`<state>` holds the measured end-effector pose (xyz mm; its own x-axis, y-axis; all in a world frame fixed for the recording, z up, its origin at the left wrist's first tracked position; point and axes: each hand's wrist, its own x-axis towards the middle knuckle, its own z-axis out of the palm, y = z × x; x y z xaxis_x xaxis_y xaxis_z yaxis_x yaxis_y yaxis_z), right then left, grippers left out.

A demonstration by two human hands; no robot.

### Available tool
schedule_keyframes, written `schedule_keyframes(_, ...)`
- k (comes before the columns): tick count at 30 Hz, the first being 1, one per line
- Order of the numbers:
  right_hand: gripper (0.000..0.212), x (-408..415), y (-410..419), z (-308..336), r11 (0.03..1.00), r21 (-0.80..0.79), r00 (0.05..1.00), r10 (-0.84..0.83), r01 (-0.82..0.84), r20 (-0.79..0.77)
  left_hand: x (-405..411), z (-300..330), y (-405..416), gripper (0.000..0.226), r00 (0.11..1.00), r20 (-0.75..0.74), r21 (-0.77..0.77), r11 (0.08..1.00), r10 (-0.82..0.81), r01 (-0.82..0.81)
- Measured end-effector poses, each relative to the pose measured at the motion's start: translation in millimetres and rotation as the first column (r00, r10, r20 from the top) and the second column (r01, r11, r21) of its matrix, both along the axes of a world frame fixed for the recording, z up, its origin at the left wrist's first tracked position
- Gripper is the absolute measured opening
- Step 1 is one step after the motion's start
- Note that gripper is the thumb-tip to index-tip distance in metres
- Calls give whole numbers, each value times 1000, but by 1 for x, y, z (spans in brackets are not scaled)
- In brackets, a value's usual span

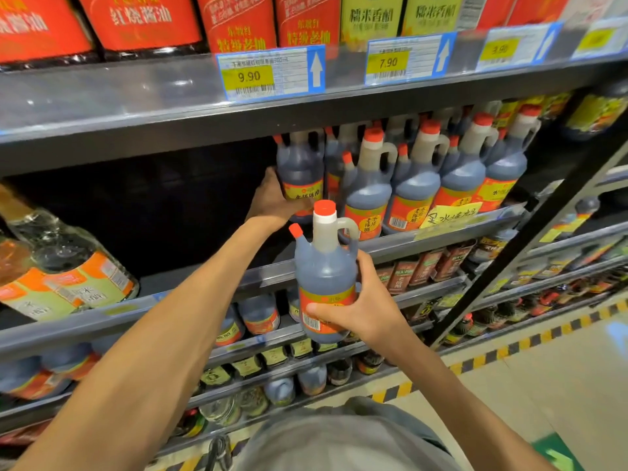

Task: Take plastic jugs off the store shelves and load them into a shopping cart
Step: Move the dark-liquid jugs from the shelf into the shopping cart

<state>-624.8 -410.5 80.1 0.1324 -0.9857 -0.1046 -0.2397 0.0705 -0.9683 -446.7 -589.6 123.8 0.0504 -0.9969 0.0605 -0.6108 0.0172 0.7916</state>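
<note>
My right hand (360, 307) grips a dark plastic vinegar jug (324, 270) with a red cap and a red-orange label, held upright in front of the shelves. My left hand (272, 198) reaches onto the middle shelf and is wrapped around the left side of another such jug (300, 168), which stands at the left end of the row. Several more jugs (418, 178) of the same kind stand to its right on that shelf. No shopping cart shows clearly; a bit of metal (219, 452) appears at the bottom edge.
The left part of the middle shelf (170, 205) is dark and bare. Large clear jugs (61, 266) stand at far left. Price tags (272, 74) line the upper shelf edge. Lower shelves hold small bottles (261, 362). A black slanted post (530, 232) stands at right, above a yellow-black striped floor.
</note>
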Motion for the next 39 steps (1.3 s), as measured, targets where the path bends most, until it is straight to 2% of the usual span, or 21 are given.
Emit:
schedule_keyframes(6, 102, -3, -2, -1, 1000, 5, 1000, -2, 2, 1, 2, -6, -4, 85, 1000, -25, 1, 1000, -15, 15)
schedule_keyframes(10, 101, -4, -3, 2, 1000, 3, 1000, 6, -6, 10, 16, -9, 1, 100, 997, -75, 6, 1000, -14, 15)
schedule_keyframes(12, 100, -5, -4, 4, 1000, -3, 1000, 7, -7, 8, 26, -10, 16, 86, 983, -185, -66, 998, -4, -9)
schedule_keyframes(15, 102, -3, -7, 11, 1000, -20, 1000, 9, -9, 6, 39, -7, 58, 48, 958, -285, -144, 990, -33, -8)
schedule_keyframes(16, 107, -2, -9, 14, 999, -30, 1000, 13, -13, 8, 41, -5, 75, 44, 942, -329, -146, 989, -65, 18)
schedule_keyframes(19, 122, 4, -12, 23, 997, -76, 1000, 30, -29, 5, 41, 1, 122, 50, 883, -422, -125, 978, -206, 169)
schedule_keyframes(22, 126, 11, -15, 31, 990, -135, 999, 45, -44, 1, 33, 8, 147, 54, 870, -370, -103, 945, -326, 310)
schedule_keyframes(24, 129, 16, -17, 37, 986, -159, 999, 55, -54, 2, 29, 15, 152, 55, 859, -383, -86, 939, -341, 334)
schedule_keyframes(27, 131, 22, -22, 43, 983, -180, 998, 53, -47, 26, 28, 28, 150, 57, 863, -395, -101, 948, -316, 302)
schedule_keyframes(31, 127, 30, -27, 50, 975, -219, 998, 55, -46, 35, 28, 39, 146, 68, 893, -329, -147, 951, -307, 273)
schedule_keyframes(35, 124, 34, -32, 56, 971, -241, 997, 23, -4, 76, 22, 50, 138, 62, 912, -323, -197, 960, -253, 197)
schedule_keyframes(39, 120, 22, -34, 54, 966, -257, 1000, 5, -1, 14, 18, 55, 118, 66, 934, -300, -186, 972, -194, 142)
